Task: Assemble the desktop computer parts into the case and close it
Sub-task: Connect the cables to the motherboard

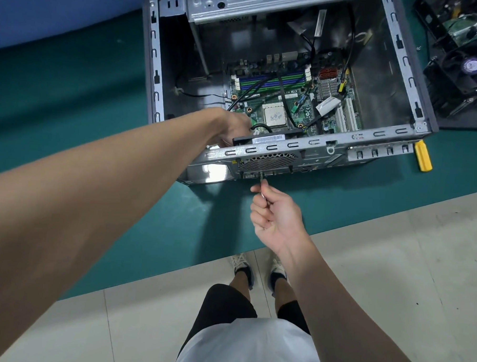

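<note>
Single view, head-worn, wide-angle. Camera looks forward and steeply down from standing height. Open case (287, 153) sits upper centre, seen from above with interior exposed, within arm's reach. Green tabletop (71, 91) crosses frame as slanted band, lines bowed by lens. Floor (392, 269) and wearer's shoes (242, 265) at bottom, almost directly under camera. Left arm enters large from left edge, left hand (234, 126) at case rim. Right hand (274, 212), gripping thin metal tool (261, 182), near frame centre.
</note>
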{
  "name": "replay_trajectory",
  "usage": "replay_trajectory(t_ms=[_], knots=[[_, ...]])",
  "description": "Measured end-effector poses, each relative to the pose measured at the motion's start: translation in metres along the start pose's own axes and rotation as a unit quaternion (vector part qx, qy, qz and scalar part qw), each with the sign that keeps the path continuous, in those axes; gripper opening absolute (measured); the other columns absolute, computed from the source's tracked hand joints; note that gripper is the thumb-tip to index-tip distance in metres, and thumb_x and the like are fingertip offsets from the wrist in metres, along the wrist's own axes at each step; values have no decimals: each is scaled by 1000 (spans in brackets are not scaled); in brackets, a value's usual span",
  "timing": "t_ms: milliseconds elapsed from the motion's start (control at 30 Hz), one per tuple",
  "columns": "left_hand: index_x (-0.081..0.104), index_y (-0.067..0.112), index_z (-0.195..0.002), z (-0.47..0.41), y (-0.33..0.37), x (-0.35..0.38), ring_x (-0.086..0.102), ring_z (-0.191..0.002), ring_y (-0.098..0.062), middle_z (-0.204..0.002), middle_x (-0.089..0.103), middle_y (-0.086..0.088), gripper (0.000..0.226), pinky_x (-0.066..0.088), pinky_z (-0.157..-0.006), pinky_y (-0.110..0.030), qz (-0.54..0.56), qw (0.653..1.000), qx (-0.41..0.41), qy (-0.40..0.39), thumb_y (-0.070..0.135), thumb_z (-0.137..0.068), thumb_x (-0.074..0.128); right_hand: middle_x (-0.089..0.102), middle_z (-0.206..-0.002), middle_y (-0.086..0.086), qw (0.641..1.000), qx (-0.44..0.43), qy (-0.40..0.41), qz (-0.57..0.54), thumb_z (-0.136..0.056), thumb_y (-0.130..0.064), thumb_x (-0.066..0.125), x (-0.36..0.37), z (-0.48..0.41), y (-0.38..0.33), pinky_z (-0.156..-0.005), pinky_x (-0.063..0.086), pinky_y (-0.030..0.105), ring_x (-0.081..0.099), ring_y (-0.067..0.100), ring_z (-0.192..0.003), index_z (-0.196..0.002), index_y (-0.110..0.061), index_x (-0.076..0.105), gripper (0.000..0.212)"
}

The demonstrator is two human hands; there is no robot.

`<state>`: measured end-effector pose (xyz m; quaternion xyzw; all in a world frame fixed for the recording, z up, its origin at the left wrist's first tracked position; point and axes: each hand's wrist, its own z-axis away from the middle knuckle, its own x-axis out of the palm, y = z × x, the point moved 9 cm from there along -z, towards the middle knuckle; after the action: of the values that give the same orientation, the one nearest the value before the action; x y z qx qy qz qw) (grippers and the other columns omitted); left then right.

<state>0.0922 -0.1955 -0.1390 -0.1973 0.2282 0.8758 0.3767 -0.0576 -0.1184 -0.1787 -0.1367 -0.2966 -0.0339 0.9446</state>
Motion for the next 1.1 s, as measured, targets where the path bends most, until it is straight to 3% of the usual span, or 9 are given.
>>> replay_trajectory(t_ms=[367, 500, 600, 667, 733, 800, 833, 933, 1100], knots=[[46, 7, -70, -1, -2, 4, 41, -56, -15, -71, 46, -5, 28, 37, -52, -26, 28, 1000, -2, -9, 6, -98, 50, 34, -49, -3, 978, 74, -43, -188, -99, -22, 43, 10, 0, 19, -28, 12, 14, 9, 5, -42, -81, -4, 57, 29], [45, 7, -71, -3, -2, 5, 39, -55, -15, -70, 44, -5, 27, 33, -51, -25, 49, 999, 4, -16, 4, -98, 47, 46, -57, 2, 992, 33, -7, -122, -96, -20, 50, 1, 0, 12, -29, 17, 15, 22, 4, -34, -88, -1, 58, 22], [46, 7, -73, -2, -2, 6, 40, -56, -16, -72, 47, -7, 24, 33, -50, -26, 61, 998, 7, -11, 5, -96, 49, 51, -64, 8, 991, -96, 88, 35, -92, -9, 60, -14, 2, -5, -33, 21, 18, 31, 8, -40, -79, -3, 57, 15], [47, 8, -71, -3, -3, 6, 41, -56, -15, -71, 47, -5, 25, 35, -47, -24, 68, 998, 9, -8, 8, -96, 52, 55, -58, 5, 941, -197, 168, 217, -90, -13, 63, -18, 9, -23, -41, 29, 24, 34, 13, -43, -66, -7, 58, 25], [47, 8, -71, -3, -3, 6, 40, -55, -14, -68, 45, -4, 26, 35, -45, -22, 71, 997, 14, -13, 6, -96, 50, 59, -51, -2, 846, -265, 233, 400, -91, -23, 62, -12, 17, -38, -60, 40, 32, 41, 21, -47, -60, -10, 59, 33], [46, 9, -71, -3, -2, 6, 39, -55, -14, -68, 44, -4, 25, 34, -48, -24, 70, 997, 14, -17, 5, -96, 48, 60, -51, 4, 769, -307, 261, 496, -92, -26, 59, -4, 24, -47, -77, 46, 37, 48, 29, -54, -61, -5, 59, 38], [46, 9, -72, -3, -2, 6, 40, -55, -14, -69, 45, -4, 25, 33, -49, -25, 69, 997, 13, -17, 5, -96, 48, 57, -50, 7, 756, -317, 263, 509, -93, -25, 57, -2, 25, -49, -78, 46, 38, 47, 32, -55, -61, -2, 57, 40], [44, 10, -73, -2, -2, 5, 41, -54, -13, -70, 46, -4, 24, 34, -45, -22, 62, 998, 7, -18, 7, -97, 49, 40, -42, 0, 785, -299, 251, 482, -92, -24, 57, -6, 20, -49, -59, 39, 28, 32, 23, -46, -55, -1, 50, 44], [50, 4, -86, 1, -1, 5, 44, -59, -16, -77, 50, -7, 11, 38, -47, -24, 63, 998, 1, -18, 8, -96, 52, 44, -57, 7, 948, -171, 154, 219, -95, -10, 56, -12, 5, -30, -38, 18, 22, 22, 11, -39, -70, 7, 60, 30]])
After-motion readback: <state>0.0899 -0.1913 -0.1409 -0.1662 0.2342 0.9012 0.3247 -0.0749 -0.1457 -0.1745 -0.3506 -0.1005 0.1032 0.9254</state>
